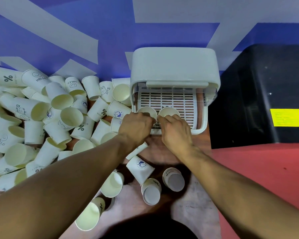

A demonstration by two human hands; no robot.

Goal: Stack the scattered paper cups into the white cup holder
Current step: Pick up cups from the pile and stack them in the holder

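The white cup holder [174, 66] stands at the centre back with its lid raised, showing a slatted white tray inside. My left hand [136, 126] grips a paper cup [146, 111] at the tray's front left. My right hand [175, 130] grips a second paper cup [168, 111] just to the right of it. Both cups sit side by side with their open mouths facing me, and their lower parts are hidden by my fingers. A heap of scattered paper cups [41, 118] covers the floor to the left.
Loose cups lie near my feet, among them one lying on its side [140, 168] and two upside down [151, 191] [173, 179]. A black box [266, 94] with a yellow label stands to the right of the holder. Red floor [257, 169] spreads at the right.
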